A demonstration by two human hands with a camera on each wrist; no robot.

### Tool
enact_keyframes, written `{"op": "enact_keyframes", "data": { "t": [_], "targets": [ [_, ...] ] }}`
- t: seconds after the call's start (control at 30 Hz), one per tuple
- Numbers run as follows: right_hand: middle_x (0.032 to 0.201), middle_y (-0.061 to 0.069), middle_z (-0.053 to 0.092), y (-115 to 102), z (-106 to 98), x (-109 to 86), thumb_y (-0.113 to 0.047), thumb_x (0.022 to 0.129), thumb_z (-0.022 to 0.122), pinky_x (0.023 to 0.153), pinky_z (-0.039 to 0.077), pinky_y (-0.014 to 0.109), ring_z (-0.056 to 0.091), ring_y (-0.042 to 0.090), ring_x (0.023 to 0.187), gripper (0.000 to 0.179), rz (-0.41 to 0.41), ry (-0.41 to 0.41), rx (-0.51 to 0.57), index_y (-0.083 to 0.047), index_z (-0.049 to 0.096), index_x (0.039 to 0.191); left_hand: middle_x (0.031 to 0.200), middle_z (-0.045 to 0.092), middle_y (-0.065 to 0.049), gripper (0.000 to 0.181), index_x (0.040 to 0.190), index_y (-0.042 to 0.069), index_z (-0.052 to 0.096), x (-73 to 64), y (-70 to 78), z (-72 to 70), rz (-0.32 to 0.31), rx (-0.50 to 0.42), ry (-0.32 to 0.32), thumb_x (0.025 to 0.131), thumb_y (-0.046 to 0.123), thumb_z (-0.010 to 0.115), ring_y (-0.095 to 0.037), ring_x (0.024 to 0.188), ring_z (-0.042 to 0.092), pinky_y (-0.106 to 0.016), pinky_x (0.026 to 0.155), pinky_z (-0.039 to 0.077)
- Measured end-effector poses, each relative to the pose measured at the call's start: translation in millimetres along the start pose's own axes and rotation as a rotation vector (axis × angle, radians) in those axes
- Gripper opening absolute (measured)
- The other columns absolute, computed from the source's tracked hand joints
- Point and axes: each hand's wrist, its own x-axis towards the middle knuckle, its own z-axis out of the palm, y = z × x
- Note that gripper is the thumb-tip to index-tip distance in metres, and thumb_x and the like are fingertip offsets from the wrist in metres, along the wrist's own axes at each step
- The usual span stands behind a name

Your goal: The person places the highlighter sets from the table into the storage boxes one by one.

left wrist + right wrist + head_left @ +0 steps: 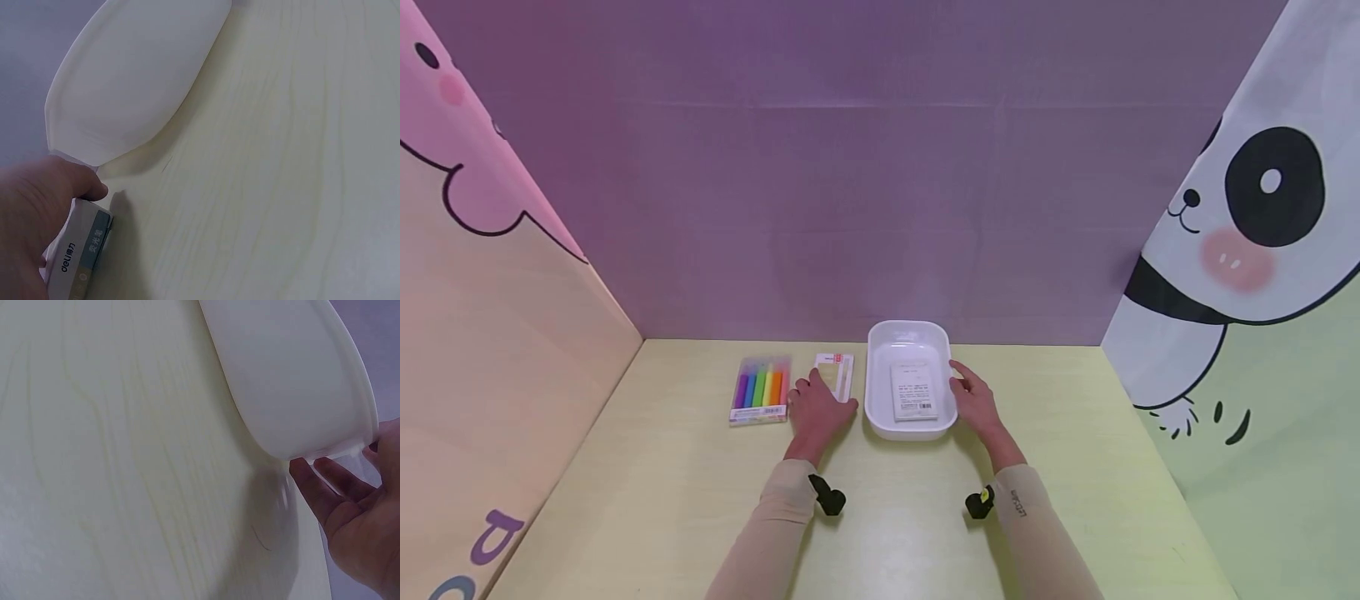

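Observation:
My left hand (820, 412) lies between a clear case of highlighters (760, 392) and a white tub (910, 429). Its fingers reach over a flat white packet (842, 379), partly covering it, and also lie by the case's right edge. In the left wrist view, the thumb is extended beside the case's labelled end (78, 250). With its fingertips at the tub's outer right side, my right hand (976, 402) is not curled round it. A white printed pack (914, 392) lies flat inside the tub.
The pale wood table (902, 525) ends at a purple backdrop (865, 208). Printed cloth walls stand at both sides, the right one (1232, 250) with a panda. A small black camera (830, 496) sits on the left wrist, another (980, 502) on the right.

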Motion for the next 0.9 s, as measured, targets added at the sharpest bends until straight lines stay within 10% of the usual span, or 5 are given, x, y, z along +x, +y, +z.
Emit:
{"op": "enact_keyframes", "data": {
  "t": [0.9],
  "targets": [
    [0.113, 0.019, 0.064, -1.6, -1.4, -0.2, -0.021, 0.101, 0.05, 0.082, 0.049, 0.038, 0.059, 0.03, 0.104, 0.041, 0.023, -0.001, 0.027, -0.016, 0.052, 0.142, 0.123, 0.043, -0.029, 0.093, 0.143, -0.006, 0.031, 3.0, -1.5, 1.2, -0.014, -0.004, 0.021, 0.076, 0.046, 0.069, -0.046, 0.109, 0.041, -0.055, 0.093, 0.039]
  ]
}}
